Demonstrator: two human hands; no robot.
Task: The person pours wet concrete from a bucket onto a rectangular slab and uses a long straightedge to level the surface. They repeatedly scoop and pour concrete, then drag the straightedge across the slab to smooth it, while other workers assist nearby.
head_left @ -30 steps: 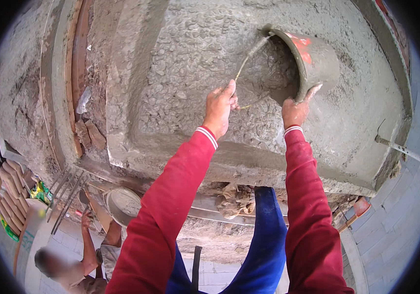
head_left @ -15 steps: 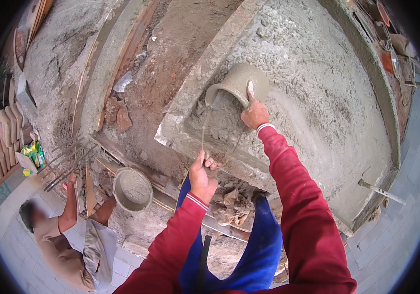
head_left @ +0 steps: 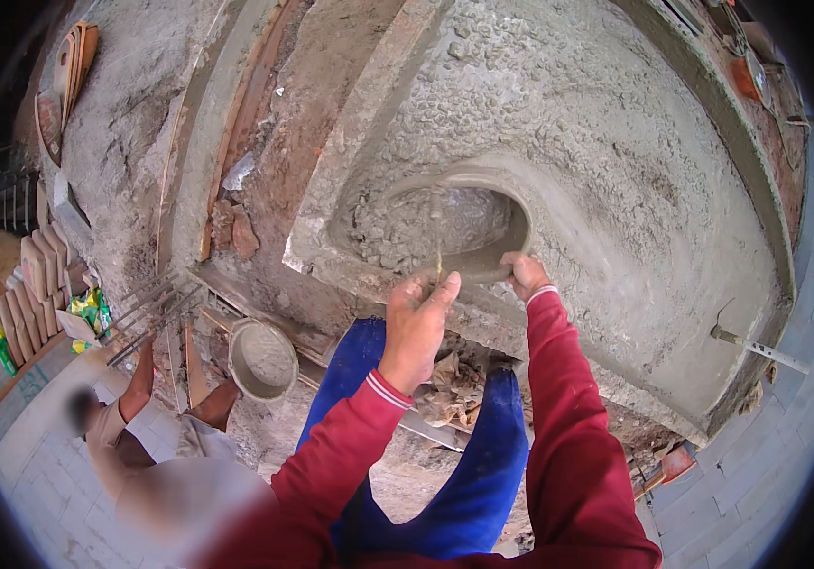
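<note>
A cement-coated bucket lies tipped in the corner of a bed of wet grey mortar, its mouth facing up and toward me. My right hand grips the near right part of its rim, thumb over the edge. In front of the mouth, my left hand pinches the thin handle, which runs up across the opening. Lumpy mortar lies at the left of the mouth and meets it. How much is inside the bucket I cannot tell.
A raised mortar-covered wall borders the bed. Another bucket of grey mix stands at left, near a crouching co-worker and protruding rods. Stacked bags lie farther left; a hammer-like tool rests on the right edge.
The bucket has tipped from bottom-up toward lying, its mouth now showing its inside. My right hand has shifted from its side to the near rim; my left hand has moved slightly right and up.
</note>
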